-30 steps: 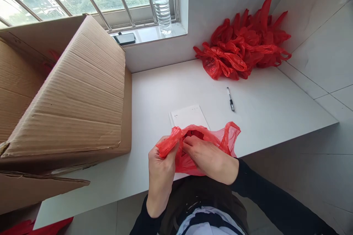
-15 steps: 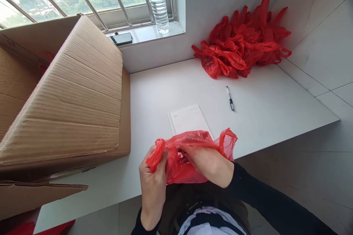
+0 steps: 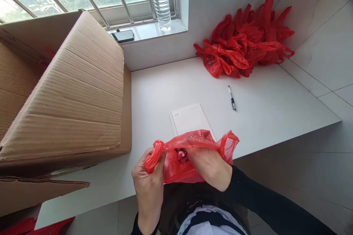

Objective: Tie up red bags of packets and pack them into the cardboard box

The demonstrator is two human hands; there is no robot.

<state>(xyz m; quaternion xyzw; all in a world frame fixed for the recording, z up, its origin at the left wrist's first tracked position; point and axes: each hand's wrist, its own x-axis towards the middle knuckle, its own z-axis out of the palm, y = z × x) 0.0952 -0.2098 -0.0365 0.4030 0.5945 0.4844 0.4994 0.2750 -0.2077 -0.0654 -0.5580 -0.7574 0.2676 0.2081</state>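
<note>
On the white table (image 3: 176, 84), the big cardboard box (image 3: 71, 99) stands open at the left, and a heap of red bags (image 3: 245, 44) lies at the far right against the wall. At the near edge, in front of the person, is a thin red plastic bag (image 3: 180, 174), see-through and wrinkled, its mouth spread open between the hands. The left hand (image 3: 149, 187) is closed on one bunched handle, which is pinched between thumb and fingers. The right hand (image 3: 206, 163) reaches into the bag up to the wrist; its fingers are hidden, so whether they are open or gripping cannot be told. Just beside it, inside the bag, shows a dark red packet (image 3: 182, 155) with pale printing. Beyond the bag lies a white notebook (image 3: 190, 119), its near end covered by the bag, and off to its right a pen (image 3: 232, 98).

Compared with one second earlier, the left hand has moved left, away from the right, stretching the bag wider, and the right hand's fingers, then partly visible, are now out of sight.
</note>
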